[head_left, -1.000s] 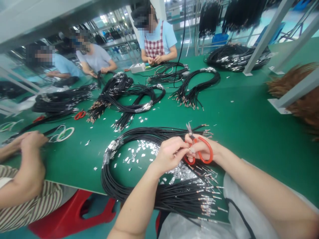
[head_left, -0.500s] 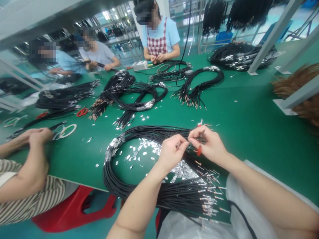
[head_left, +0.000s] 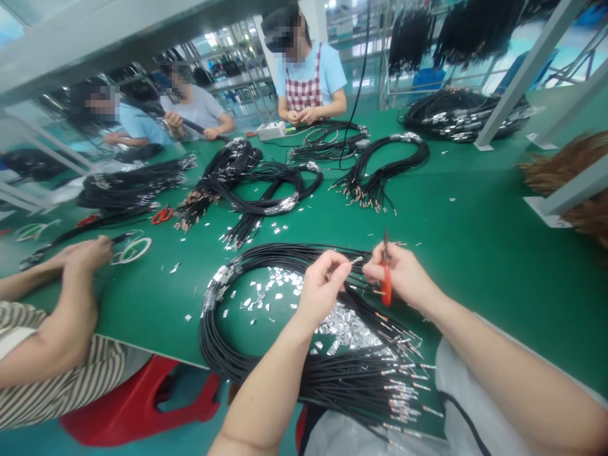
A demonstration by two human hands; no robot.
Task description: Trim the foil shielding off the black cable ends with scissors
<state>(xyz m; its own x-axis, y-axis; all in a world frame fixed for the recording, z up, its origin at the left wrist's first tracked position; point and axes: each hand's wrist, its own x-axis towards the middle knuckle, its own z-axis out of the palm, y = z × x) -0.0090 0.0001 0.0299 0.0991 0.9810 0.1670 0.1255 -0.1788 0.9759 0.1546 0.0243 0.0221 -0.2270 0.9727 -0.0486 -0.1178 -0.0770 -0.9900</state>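
My left hand [head_left: 325, 284] pinches a black cable near its pale stripped end [head_left: 356, 259], above the big loop. In my right hand [head_left: 401, 272] are small red-handled scissors [head_left: 386, 285], blades pointing away from me, just right of that cable end. A large looped bundle of black cables [head_left: 209, 335] lies on the green table, its bend banded with silver foil and its loose ends fanned out to the right. Silver foil scraps [head_left: 349, 326] are scattered inside the loop.
More black cable bundles [head_left: 413, 155] lie across the table [head_left: 484, 266]. Metal posts [head_left: 522, 82] stand at the right. A neighbour's hands [head_left: 92, 253] are at the left near a white ring [head_left: 135, 251]. Other red scissors [head_left: 162, 216] lie beyond. People work along the far side.
My hands have moved slightly apart, and the pale cable end now shows between them. The scissors have turned more upright in my right hand. The view has shifted a little.
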